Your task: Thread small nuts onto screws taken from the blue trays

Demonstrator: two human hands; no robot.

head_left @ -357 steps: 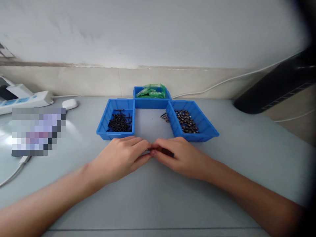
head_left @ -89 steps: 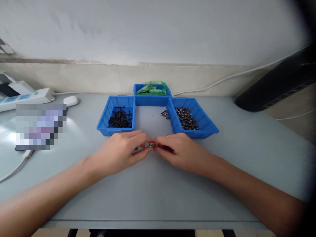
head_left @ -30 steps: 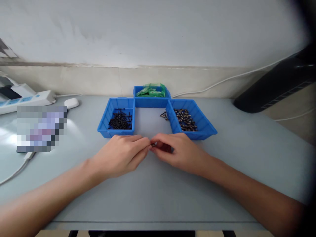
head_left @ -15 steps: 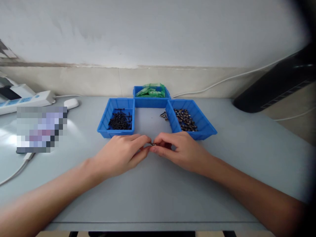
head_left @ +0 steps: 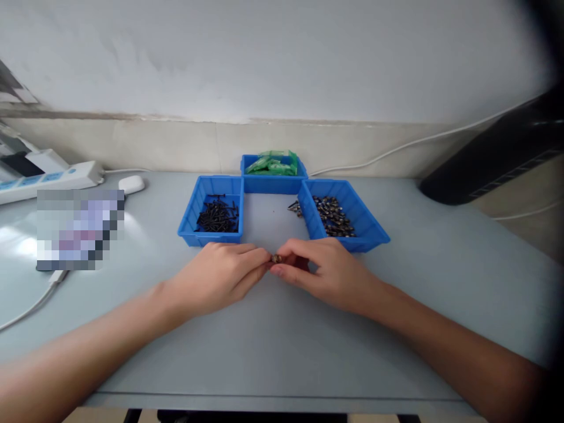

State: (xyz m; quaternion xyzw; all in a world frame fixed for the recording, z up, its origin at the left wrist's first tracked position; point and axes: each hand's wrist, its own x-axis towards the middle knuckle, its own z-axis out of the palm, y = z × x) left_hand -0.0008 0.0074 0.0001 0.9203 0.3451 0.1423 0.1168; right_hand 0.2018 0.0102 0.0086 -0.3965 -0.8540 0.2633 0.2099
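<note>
My left hand is closed in a pinch, its fingertips meeting those of my right hand above the table. Between them shows a small shiny metal fitting, held by the thumb and index finger of my right hand. A dark screw runs from it into my left fingertips, mostly hidden now. Beyond my left hand, a blue bin holds a pile of black screws. Past my right hand, another blue bin contains many small metal fittings.
A blue bin with green plastic packets stands at the back. Several metal pieces lie beside the right bin. At left are a phone, a white case and a power strip; a black cylinder is at right.
My fingertips have closed in around the small metal fitting, and less of the dark screw shows. The whole view has shifted slightly; bins and their contents look the same.
</note>
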